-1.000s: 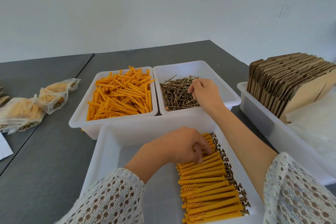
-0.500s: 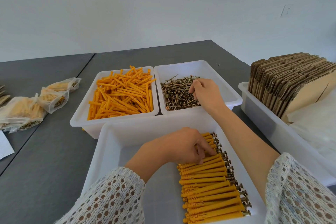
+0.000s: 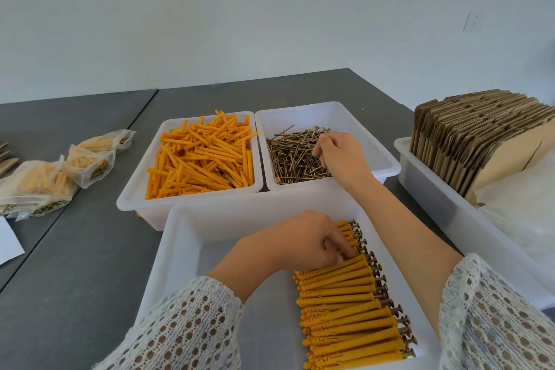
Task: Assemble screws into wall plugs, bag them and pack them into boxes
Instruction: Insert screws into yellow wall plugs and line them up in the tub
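In the near white tray (image 3: 186, 249) lies a neat row of assembled plugs (image 3: 345, 309), orange with screw heads pointing right. My left hand (image 3: 300, 242) sits on the far end of that row, its curled fingertips pinching an assembled plug there. Behind the tray stand two white bins, one with loose orange wall plugs (image 3: 204, 156) and one with loose screws (image 3: 291, 159). My right hand (image 3: 341, 156) reaches into the screw bin, and its fingertips pinch at a screw on the pile.
Several filled plastic bags (image 3: 39, 186) lie on the grey table at the left, with a white paper (image 3: 9, 243) nearer the edge. At the right a long white tray (image 3: 426, 186) holds flat cardboard boxes (image 3: 468, 135) and clear plastic bags (image 3: 516, 210).
My left hand has slid slightly right along the row of assembled plugs. My right hand stays in the screw bin, its fingers working at the pile.
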The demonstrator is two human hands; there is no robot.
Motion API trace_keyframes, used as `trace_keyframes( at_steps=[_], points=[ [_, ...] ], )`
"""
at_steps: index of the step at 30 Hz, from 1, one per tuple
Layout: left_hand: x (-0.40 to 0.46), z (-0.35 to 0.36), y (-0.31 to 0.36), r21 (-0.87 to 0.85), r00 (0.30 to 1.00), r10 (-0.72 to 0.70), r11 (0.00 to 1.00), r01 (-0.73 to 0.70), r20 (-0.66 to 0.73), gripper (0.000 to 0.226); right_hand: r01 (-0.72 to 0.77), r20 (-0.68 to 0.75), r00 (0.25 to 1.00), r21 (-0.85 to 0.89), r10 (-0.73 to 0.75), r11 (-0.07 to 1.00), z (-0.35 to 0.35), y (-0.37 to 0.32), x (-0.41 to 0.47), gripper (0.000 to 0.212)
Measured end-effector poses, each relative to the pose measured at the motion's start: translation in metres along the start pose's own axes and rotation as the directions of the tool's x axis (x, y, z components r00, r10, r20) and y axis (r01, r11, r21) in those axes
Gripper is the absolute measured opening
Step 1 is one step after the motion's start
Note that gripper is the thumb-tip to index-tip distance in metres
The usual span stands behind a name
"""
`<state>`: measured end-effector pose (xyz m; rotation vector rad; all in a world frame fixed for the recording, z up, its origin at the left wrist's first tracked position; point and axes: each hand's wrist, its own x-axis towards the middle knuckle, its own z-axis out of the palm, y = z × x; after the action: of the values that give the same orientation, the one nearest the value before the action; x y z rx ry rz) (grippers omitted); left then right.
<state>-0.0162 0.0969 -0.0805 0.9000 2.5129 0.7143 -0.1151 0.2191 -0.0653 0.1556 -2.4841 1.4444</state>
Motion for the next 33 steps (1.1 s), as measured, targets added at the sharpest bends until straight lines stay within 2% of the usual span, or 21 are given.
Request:
trace_keyframes(
  at_steps=[13, 18, 25, 28, 30, 33],
  points=[
    [0.002, 0.002, 0.000, -0.020, 0.998, -0.024, 1.000, 0.023, -0.063, 0.009, 0.013, 0.012, 1.000, -0.005, -0.013, 1.000, 0.000, 0.001, 0.000, 0.040],
    [0.001, 0.006, 0.002, -0.051, 0.998, -0.053, 0.997, 0.054, 0.027, 0.017, 0.006, 0.013, 1.000, -0.006, -0.006, 1.000, 0.000, 0.002, 0.000, 0.039],
    [-0.001, 0.005, 0.010, -0.020, 0.995, -0.083, 0.996, 0.084, 0.056, 0.020, 0.002, 0.011, 1.000, -0.011, -0.001, 1.000, 0.000, 0.002, 0.000, 0.039],
    [-0.008, -0.010, 0.014, 0.021, 0.988, -0.149, 0.989, 0.148, 0.048, 0.031, 0.004, 0.014, 1.000, -0.012, -0.004, 1.000, 0.000, 0.002, 0.000, 0.039],
    [-0.018, -0.026, 0.011, 0.069, 0.950, -0.275, 0.961, 0.267, 0.149, 0.038, 0.002, 0.013, 1.000, -0.012, -0.001, 1.000, 0.000, 0.001, 0.001, 0.039],
    [-0.033, -0.039, 0.001, 0.162, 0.756, -0.475, 0.876, 0.453, 0.451, 0.025, 0.001, 0.018, 1.000, -0.036, 0.000, 0.999, 0.001, 0.001, 0.000, 0.038]
  ],
)
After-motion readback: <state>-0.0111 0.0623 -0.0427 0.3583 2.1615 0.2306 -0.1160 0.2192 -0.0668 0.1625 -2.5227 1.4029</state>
